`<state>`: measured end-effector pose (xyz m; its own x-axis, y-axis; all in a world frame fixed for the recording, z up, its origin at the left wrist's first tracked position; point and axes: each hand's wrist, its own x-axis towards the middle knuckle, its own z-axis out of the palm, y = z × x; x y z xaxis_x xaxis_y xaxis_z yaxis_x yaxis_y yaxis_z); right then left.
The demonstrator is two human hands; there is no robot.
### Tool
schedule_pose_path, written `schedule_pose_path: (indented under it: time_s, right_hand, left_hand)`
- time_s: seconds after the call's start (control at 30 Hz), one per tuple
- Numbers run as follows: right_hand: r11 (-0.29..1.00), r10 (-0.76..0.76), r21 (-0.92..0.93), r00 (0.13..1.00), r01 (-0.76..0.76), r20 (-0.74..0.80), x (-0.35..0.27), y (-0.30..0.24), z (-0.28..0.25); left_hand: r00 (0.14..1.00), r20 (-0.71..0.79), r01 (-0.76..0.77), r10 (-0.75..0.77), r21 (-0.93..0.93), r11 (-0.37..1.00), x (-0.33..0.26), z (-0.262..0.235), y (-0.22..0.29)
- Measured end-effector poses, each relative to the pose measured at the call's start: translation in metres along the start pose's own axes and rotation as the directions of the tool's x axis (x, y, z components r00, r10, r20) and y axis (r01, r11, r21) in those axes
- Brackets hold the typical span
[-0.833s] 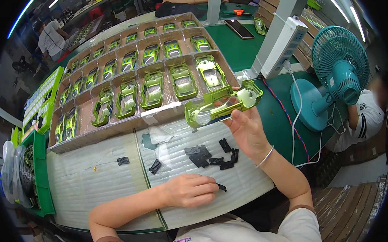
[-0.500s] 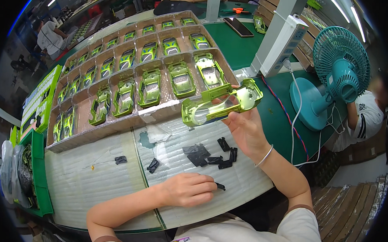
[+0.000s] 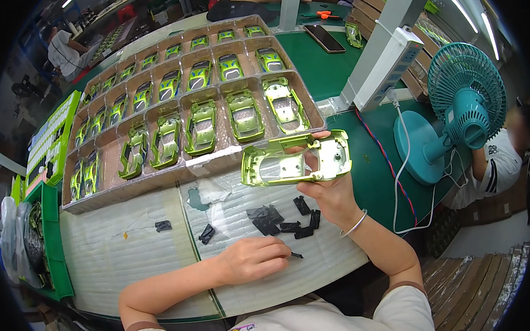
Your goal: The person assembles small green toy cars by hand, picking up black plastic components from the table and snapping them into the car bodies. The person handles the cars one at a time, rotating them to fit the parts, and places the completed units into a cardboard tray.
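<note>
My right hand [image 3: 333, 199] is raised over the front corner of the box, its fingers closed round a lime-green toy car body shell [image 3: 259, 172]. The shell's hollow underside faces me, and a window opening shows through its middle. Low over the table mat, my left hand [image 3: 254, 259] is closed, with the tip of a small black plastic piece [image 3: 297, 255] poking out past its fingertips; most of that piece is hidden. Several similar black plastic parts [image 3: 303, 232] lie loose just beyond this hand. Another black part [image 3: 206, 234] rests to their left.
A divided cardboard box [image 3: 151, 190] holds rows of green car shells. On the right stand a teal fan [image 3: 465, 109] and a white power strip [image 3: 393, 70] on a post. A green bin [image 3: 57, 245] is at the left; a phone [image 3: 324, 38] lies at the back.
My right hand has lowered slightly and turned the car shell so its hollow inside faces me more fully. The left hand has barely moved.
</note>
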<state>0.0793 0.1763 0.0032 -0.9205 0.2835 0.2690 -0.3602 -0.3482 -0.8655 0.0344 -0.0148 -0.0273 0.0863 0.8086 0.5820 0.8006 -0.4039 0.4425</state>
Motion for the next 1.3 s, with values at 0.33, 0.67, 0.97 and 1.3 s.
schedule_pose_path:
  time_s: [0.33, 0.67, 0.97, 1.3]
  right_hand:
    - [0.838, -0.418, -0.282, 0.881, 0.468, 0.220, 0.011, 0.015, -0.012]
    - [0.757, -0.364, -0.506, 0.910, 0.413, 0.199, 0.010, 0.015, -0.016]
    - [0.497, -0.463, -0.594, 0.772, 0.632, 0.434, 0.013, 0.014, -0.016]
    - [0.777, -0.297, -0.552, 0.949, 0.303, 0.104, 0.004, 0.008, -0.011]
  left_hand:
    - [0.990, -0.141, -0.025, 0.019, -0.042, 0.999, 0.001, -0.003, -0.003]
    - [0.981, -0.192, -0.020, 0.017, -0.012, 1.000, -0.004, -0.002, -0.004]
    - [0.979, -0.201, -0.020, 0.020, 0.001, 1.000, -0.006, -0.001, -0.004]
    - [0.916, -0.240, 0.252, -0.322, -0.281, 0.926, -0.003, -0.011, -0.001]
